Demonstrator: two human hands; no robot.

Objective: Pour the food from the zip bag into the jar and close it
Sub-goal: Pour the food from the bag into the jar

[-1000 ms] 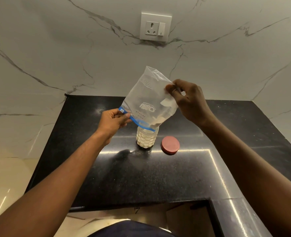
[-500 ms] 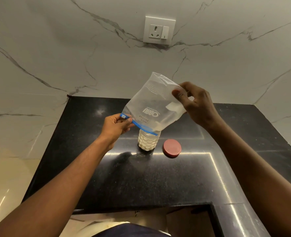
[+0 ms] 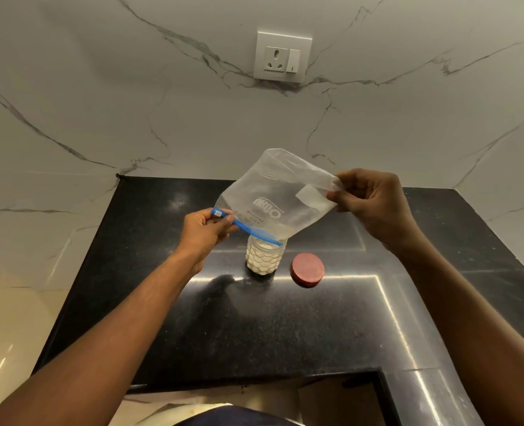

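The zip bag (image 3: 274, 199) is held upside down in the air over the black countertop (image 3: 254, 327), its blue zip edge (image 3: 248, 230) lowest and slanting down toward the mouth of the jar (image 3: 264, 257). The left hand (image 3: 207, 230) pinches the left end of the zip edge between thumb and fingers, closed on the bag at the white slider tab. The right hand (image 3: 374, 207) grips the bag's raised bottom corner, fingers curled and pinched on the plastic, so that the bag hangs stretched between both hands. The bag looks almost empty; printed lettering on it reads inverted, and a pale patch shows near the right hand. The jar stands upright on the countertop directly beneath the lower end of the zip edge, uncapped, and is filled nearly to the top with white contents; its wall has a scalloped pattern. Whether the bag touches the jar rim cannot be determined. The red lid (image 3: 307, 269) lies flat on the countertop just to the right of the jar, apart from it. A wall socket (image 3: 282, 58) sits on the marble wall behind.
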